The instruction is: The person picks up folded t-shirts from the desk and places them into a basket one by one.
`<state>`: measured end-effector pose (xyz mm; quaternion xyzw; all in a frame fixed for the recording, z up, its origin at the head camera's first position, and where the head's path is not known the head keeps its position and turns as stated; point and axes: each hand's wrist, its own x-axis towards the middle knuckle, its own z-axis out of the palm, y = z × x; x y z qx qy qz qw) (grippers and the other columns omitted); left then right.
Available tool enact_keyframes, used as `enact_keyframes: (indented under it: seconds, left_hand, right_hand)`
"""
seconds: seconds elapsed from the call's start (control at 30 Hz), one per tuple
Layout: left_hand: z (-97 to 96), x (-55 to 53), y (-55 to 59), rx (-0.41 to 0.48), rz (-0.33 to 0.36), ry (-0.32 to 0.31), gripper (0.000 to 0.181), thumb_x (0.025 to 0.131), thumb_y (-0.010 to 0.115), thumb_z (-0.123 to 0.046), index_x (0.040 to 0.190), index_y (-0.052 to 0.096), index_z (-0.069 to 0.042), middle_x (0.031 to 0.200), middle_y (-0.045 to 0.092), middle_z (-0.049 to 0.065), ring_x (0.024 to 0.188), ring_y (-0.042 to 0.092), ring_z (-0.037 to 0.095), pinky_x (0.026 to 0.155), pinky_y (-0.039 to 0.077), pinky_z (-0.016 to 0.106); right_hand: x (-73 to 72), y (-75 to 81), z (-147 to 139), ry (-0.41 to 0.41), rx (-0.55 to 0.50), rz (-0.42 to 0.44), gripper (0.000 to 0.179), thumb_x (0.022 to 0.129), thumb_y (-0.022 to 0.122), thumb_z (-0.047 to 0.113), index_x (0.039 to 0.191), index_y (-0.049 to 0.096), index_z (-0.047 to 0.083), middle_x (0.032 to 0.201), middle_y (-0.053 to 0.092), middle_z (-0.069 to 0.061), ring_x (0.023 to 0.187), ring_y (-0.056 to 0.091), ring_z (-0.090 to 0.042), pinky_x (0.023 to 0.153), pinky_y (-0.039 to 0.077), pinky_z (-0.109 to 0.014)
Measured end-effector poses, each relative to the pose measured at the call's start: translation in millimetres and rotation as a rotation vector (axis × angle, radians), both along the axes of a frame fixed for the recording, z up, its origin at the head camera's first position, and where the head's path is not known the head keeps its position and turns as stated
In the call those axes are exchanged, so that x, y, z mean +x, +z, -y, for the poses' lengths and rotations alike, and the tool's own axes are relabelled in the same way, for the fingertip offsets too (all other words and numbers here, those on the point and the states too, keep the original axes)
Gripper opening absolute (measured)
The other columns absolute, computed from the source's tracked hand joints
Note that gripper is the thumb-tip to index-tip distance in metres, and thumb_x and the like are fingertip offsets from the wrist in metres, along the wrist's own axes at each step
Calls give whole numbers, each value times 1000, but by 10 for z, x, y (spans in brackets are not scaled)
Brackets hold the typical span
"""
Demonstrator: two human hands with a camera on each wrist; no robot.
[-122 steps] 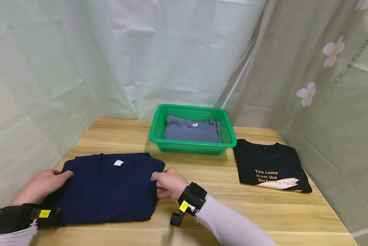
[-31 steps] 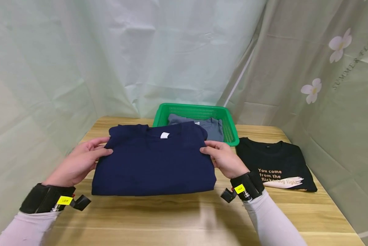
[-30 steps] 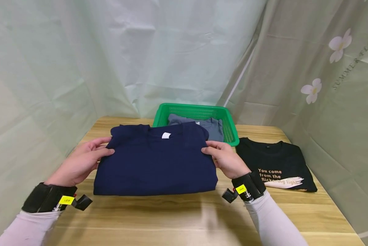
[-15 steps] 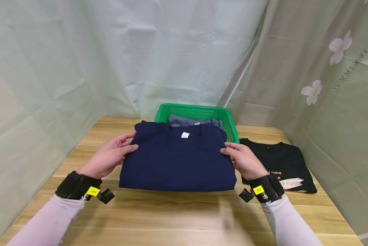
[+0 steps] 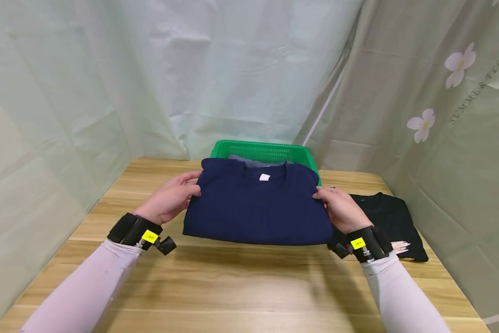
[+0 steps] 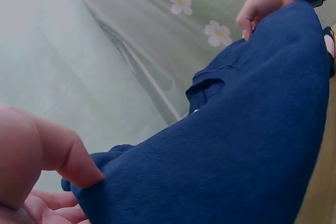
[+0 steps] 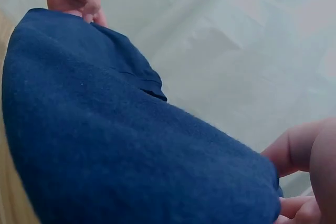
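Shifted rightward, toward the wood-grained tabletop's (image 5: 233, 296) far edge: folded navy-blue fabric shirt (image 5: 258, 208).
Left hand (image 5: 169, 199) and right hand (image 5: 343, 209) pinch its sides before a perforated green plastic basket (image 5: 262, 151).

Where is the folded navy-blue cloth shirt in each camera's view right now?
Head: navy shirt, near the centre.
Left wrist: navy shirt, from bottom centre up to upper right.
Right wrist: navy shirt, filling the left and lower middle.
Shared landmark: light-brown wooden tabletop: below the shirt, then right edge, then left edge.
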<state>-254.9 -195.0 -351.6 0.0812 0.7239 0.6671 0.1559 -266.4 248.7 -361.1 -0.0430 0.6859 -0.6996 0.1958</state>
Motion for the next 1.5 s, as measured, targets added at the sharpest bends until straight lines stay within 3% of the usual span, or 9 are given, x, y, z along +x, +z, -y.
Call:
enact_keyframes:
  seconds: [0.13, 0.27, 0.5, 0.7, 1.03, 1.2, 1.3, 1.37, 1.5]
  left_hand:
    - [-55, -110, 28, 15, 11, 34, 81, 106, 49, -4, 177, 11, -6, 175, 36, 23, 135, 55, 21, 104, 54, 23]
    - [-128, -261, 61, 53, 24, 73, 79, 106, 46, -3, 177, 11, -5, 179, 30, 20, 149, 46, 27, 122, 46, 36]
    - [-292, -580, 119, 165, 67, 139, 80, 104, 44, -2, 177, 12, -7, 184, 16, 13, 167, 26, 28, 138, 23, 46]
    - [-387, -821, 129, 192, 90, 192, 76, 107, 46, -3, 177, 18, -9, 185, 16, 10, 168, 25, 25, 138, 24, 40]
    - [-521, -1098, 39, 175, 49, 298, 70, 105, 52, -6, 173, 36, -12, 178, 34, 15, 158, 41, 29, 131, 37, 39]
    - [-561, -1169, -13, 166, 3, 300, 68, 107, 52, -7, 173, 37, -13, 177, 35, 16, 156, 43, 30, 128, 39, 38]
    - [-570, -1215, -92, 120, -28, 288, 69, 107, 53, -7, 173, 34, -13, 178, 33, 17, 159, 41, 32, 131, 37, 42]
    - [-566, -1234, -136, 35, -68, 298, 70, 107, 54, -9, 174, 33, -12, 178, 32, 20, 162, 38, 34, 134, 33, 46]
    - [-555, -1152, -90, -167, -188, 358, 68, 109, 55, -17, 173, 33, -8, 179, 31, 21, 167, 29, 38, 136, 28, 50]
  right_hand:
    - [-124, 49, -20, 8, -18, 13, 28, 114, 49, 16, 103, 74, 17, 111, 68, 5, 95, 70, -9, 85, 61, -25]
    - [-258, 130, -16, -30, -27, 43, 31, 113, 51, 16, 92, 73, 18, 103, 68, 5, 90, 68, -9, 82, 61, -24]
    - [-559, 233, 25, -79, -98, 136, 18, 114, 51, 17, 105, 66, 12, 95, 72, 7, 86, 70, -8, 79, 61, -23]
    - [-787, 221, 35, -143, -103, 203, 14, 115, 54, 21, 121, 52, 9, 93, 73, 6, 82, 71, -8, 74, 62, -24]
    - [-979, 132, 86, -107, -431, 205, 28, 119, 44, 26, 112, 66, 10, 97, 77, 0, 83, 74, -13, 74, 63, -28]
    - [-1026, 140, 108, -180, -453, 156, 38, 117, 40, 30, 150, 50, 12, 142, 67, -3, 102, 64, -9, 92, 52, -22]
    - [-1022, 103, 93, -211, -405, 126, 50, 116, 35, 31, 163, 31, 16, 179, 32, -7, 136, 52, -14, 112, 42, -24]
    - [-996, 62, 77, -224, -367, 97, 51, 116, 33, 30, 164, 31, 15, 185, 17, -7, 156, 40, -21, 127, 33, -25]
    - [-884, 46, 34, -238, -306, 5, 55, 118, 34, 25, 171, 28, 11, 185, 15, -15, 172, 19, -29, 139, 21, -37]
